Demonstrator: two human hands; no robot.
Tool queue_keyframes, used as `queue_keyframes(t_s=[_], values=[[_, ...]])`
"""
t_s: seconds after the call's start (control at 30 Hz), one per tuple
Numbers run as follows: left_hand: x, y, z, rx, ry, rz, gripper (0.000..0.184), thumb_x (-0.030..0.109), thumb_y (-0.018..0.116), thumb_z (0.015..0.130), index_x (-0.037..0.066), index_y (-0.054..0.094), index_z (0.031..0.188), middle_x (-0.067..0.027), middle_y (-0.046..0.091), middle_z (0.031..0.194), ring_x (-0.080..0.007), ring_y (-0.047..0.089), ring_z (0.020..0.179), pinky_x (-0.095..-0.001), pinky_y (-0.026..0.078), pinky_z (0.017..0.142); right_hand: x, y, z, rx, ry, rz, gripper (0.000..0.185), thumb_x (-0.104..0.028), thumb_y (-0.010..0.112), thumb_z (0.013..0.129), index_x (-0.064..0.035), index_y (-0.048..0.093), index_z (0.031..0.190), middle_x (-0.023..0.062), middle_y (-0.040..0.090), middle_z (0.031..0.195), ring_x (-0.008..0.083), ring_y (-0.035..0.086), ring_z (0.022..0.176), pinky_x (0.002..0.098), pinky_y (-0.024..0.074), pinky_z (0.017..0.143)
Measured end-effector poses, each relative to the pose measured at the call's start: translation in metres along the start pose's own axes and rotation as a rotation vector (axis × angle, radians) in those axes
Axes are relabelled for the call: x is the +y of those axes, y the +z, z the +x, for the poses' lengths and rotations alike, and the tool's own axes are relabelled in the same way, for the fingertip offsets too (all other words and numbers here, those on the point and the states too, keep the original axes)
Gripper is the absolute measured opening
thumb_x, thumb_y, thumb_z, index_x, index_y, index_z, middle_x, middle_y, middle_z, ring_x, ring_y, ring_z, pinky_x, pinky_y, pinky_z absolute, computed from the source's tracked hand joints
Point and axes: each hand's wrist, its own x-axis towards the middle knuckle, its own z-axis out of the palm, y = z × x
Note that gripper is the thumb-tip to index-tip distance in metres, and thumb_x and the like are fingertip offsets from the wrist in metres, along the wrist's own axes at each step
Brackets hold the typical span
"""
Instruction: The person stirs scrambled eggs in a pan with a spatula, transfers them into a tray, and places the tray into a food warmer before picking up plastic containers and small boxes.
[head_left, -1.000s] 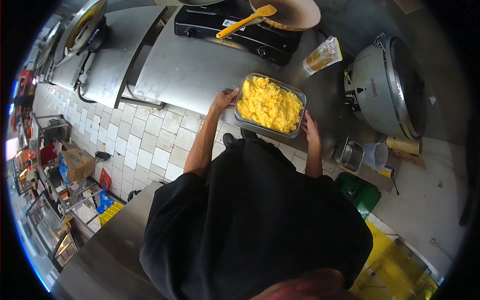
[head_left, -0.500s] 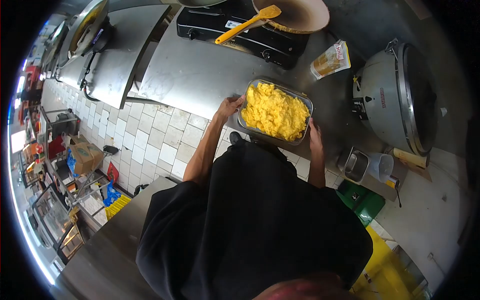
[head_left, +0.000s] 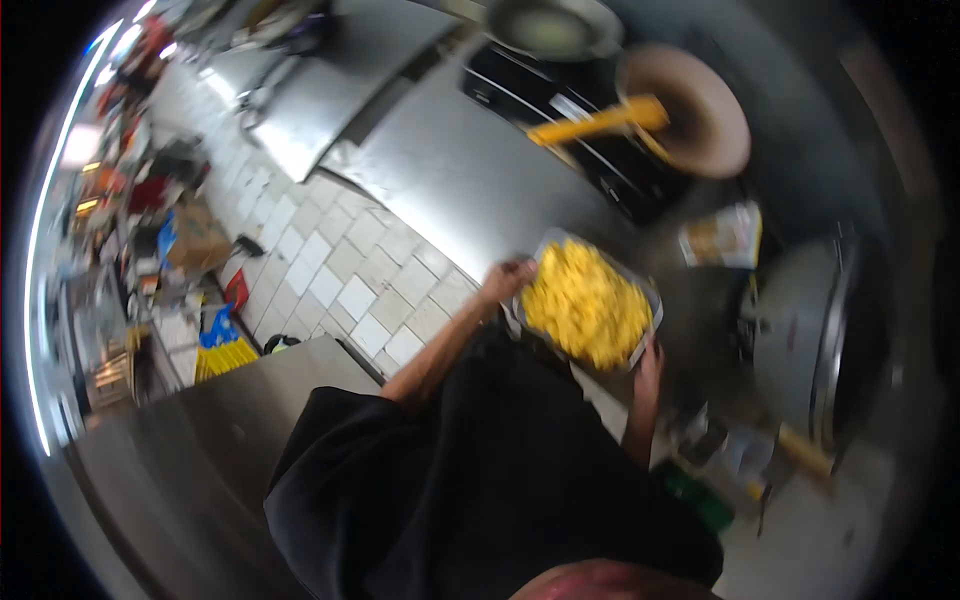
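A rectangular metal tray (head_left: 655, 299) heaped with scrambled eggs (head_left: 585, 305) is in front of my body, at the edge of the steel counter. My left hand (head_left: 510, 279) grips its left end, fingers closed on the rim. At the opposite end, my right hand (head_left: 649, 370) holds the side, its fingers partly hidden by the tray. Motion blur hides whether the tray's base touches the counter.
Beyond the tray is a black gas stove (head_left: 530, 100) with a pan (head_left: 553, 28) on it. A yellow spatula (head_left: 600, 121) lies across a wide bowl-shaped pan (head_left: 715, 110). To the right are a pouch (head_left: 722, 236) and a large round cooker (head_left: 800, 340). Another steel counter (head_left: 210, 460) stands behind me.
The head view has swung, so the counter, stove and tray appear lower and further right, tilted and blurred. Both hands keep their hold on the tray.
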Motion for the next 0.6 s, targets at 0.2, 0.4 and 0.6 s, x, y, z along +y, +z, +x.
queue_keyframes(t_s=[0.2, 0.4, 0.6], values=[[0.038, -0.031, -0.034, 0.095, -0.170, 0.042, 0.050, 0.046, 0.067, 0.090, 0.000, 0.069, 0.109, -0.0045, 0.067, 0.090, -0.0126, 0.058, 0.081, -0.0304, 0.049, 0.074, -0.048, 0.054, -0.022, -0.050, 0.021, -0.069, 0.055, -0.039, 0.054, 0.099, 0.0006, 0.047, 0.137, 0.0132, 0.053, 0.134, 0.0248, 0.053, 0.120, 0.0372, 0.0445, 0.098], [0.059, -0.113, -0.078, 0.276, -0.138, -0.077, 0.052, 0.050, 0.067, 0.088, 0.000, 0.070, 0.104, -0.0058, 0.064, 0.092, -0.0160, 0.057, 0.090, -0.0325, 0.046, 0.083, -0.074, 0.157, -0.034, -0.245, 0.045, -0.192, 0.050, -0.039, 0.052, 0.100, -0.0040, 0.049, 0.135, 0.0094, 0.056, 0.130, 0.0215, 0.055, 0.117, 0.0360, 0.0470, 0.094], [0.049, -0.262, -0.117, 0.475, -0.116, -0.180, 0.049, 0.048, 0.067, 0.089, 0.002, 0.071, 0.106, -0.0047, 0.061, 0.089, -0.0146, 0.054, 0.086, -0.0311, 0.045, 0.080, -0.067, 0.335, -0.074, -0.441, 0.064, -0.332, 0.043, -0.035, 0.049, 0.102, -0.0047, 0.051, 0.132, 0.0087, 0.058, 0.128, 0.0223, 0.057, 0.113, 0.0395, 0.0492, 0.091]])
